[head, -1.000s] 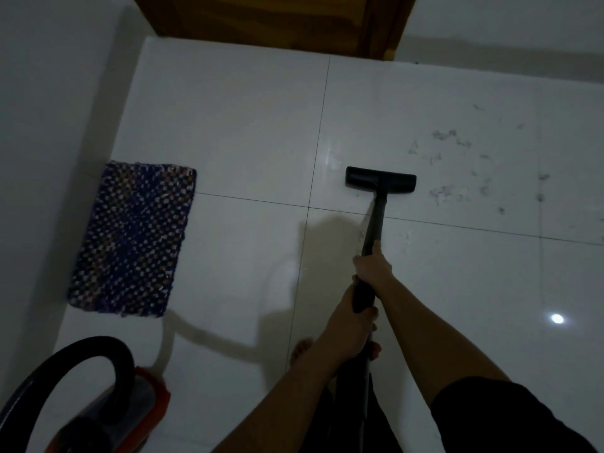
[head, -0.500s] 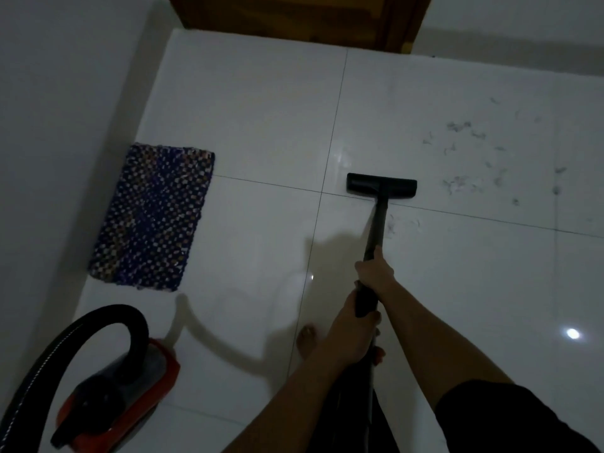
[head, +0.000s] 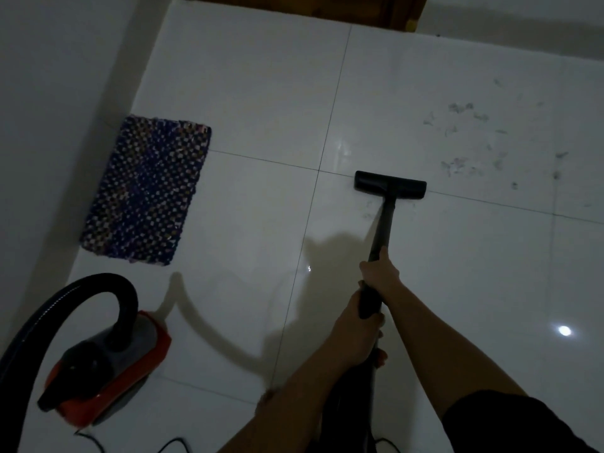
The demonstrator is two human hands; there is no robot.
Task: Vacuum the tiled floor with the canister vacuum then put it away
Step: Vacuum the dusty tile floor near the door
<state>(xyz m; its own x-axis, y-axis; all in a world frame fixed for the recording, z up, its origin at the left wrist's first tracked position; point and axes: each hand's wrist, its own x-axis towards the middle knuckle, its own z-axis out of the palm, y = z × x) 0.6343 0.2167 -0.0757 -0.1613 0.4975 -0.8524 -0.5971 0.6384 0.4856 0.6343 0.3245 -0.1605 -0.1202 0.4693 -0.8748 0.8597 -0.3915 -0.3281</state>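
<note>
Gripping the wand [head: 383, 223] in both fists, right hand [head: 380, 272] ahead of left hand [head: 357, 331], the person is drawing the floor head [head: 390, 185] back onto a grout line [head: 490, 201] of the white tiled floor [head: 261, 93]. The wand is pointing toward the wooden door [head: 294, 3]; the canister [head: 108, 367] is sitting by the floor's left edge.

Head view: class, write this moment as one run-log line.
phase: vacuuming | right hand and left hand grip wand | floor head on tiled floor | debris to its right, unreached | canister at left
</note>
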